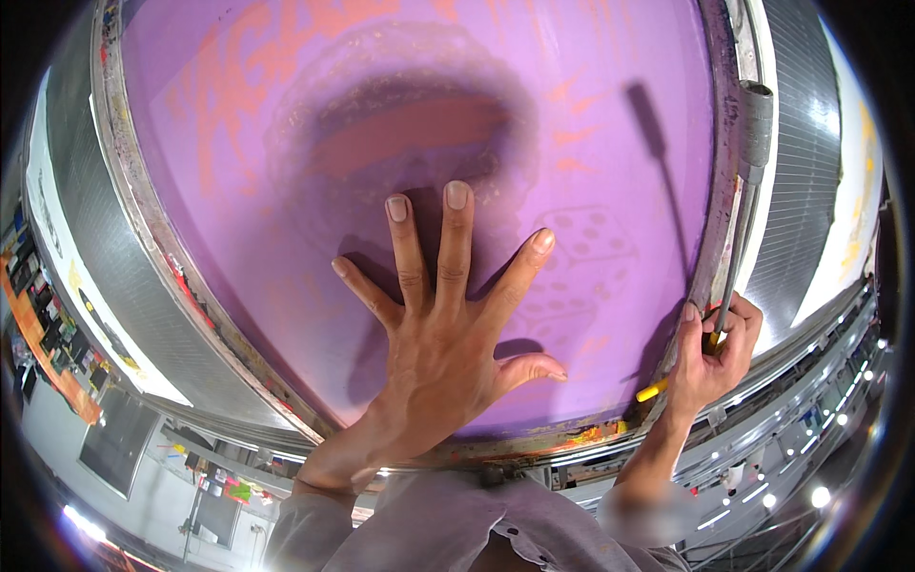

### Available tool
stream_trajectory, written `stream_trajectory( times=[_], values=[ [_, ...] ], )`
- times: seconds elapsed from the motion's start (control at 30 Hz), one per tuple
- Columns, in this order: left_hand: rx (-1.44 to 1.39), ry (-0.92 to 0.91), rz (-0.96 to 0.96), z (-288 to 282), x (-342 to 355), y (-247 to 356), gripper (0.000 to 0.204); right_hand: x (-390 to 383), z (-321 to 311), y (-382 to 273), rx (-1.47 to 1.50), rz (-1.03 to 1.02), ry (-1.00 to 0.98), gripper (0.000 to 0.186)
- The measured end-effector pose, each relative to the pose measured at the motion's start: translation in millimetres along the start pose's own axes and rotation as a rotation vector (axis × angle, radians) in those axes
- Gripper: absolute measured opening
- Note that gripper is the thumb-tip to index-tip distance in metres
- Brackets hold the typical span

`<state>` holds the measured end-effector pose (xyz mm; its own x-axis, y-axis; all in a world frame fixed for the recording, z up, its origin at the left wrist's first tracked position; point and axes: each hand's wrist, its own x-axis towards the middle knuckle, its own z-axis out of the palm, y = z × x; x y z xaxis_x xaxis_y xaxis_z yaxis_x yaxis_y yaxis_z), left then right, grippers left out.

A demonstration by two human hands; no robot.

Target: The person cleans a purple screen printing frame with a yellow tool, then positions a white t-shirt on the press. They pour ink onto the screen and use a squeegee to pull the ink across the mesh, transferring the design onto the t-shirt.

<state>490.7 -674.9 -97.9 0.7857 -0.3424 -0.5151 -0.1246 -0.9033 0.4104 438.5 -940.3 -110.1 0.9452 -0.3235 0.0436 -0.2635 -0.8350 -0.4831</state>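
A purple printing screen (620, 315) in a worn, ink-stained frame fills the middle, with orange lettering, a round shaded shape and faint dice in its mesh. Over its near half my left hand (443, 334) is spread flat, palm down, fingers apart and holding nothing. Shadows lie beside the fingers; I cannot tell if the palm touches the mesh. At the frame's near right corner my right hand (710, 357) is closed round a long-shafted tool (741, 224). It has a yellow handle, a thin metal rod and a grey cylindrical head, pointing away along the right rail.
Ridged grey metal surfaces flank the screen, on the left (81, 181) and on the right (796, 153). White sheets (853, 191) lie beyond them. At far left stands an orange-edged shelf (43, 334) with many small items. My body is close to the near rail.
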Motion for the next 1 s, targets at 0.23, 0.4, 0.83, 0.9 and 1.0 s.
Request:
stream_trajectory(
  times=[0.23, 0.4, 0.83, 0.9, 1.0],
  values=[
    [0.022, 0.012, 0.017, -2, -2, -1, 0.103, -1, 0, -4, 0.065, 0.098, -0.01, 0.025],
    [0.042, -0.04, 0.012, -19, -13, -9, 0.099, -1, 0, 0, 0.056, 0.049, -0.005, 0.024],
    [0.032, -0.032, 0.034, -26, -14, -14, 0.092, 0, 1, -2, 0.036, 0.032, 0.02, 0.025],
    [0.021, -0.017, 0.04, -26, -15, -15, 0.091, -1, 1, -4, 0.036, 0.063, 0.017, 0.025],
    [0.016, 0.006, 0.047, -27, -15, -16, 0.089, 0, 1, -5, 0.008, 0.008, 0.029, 0.025]
  ],
)
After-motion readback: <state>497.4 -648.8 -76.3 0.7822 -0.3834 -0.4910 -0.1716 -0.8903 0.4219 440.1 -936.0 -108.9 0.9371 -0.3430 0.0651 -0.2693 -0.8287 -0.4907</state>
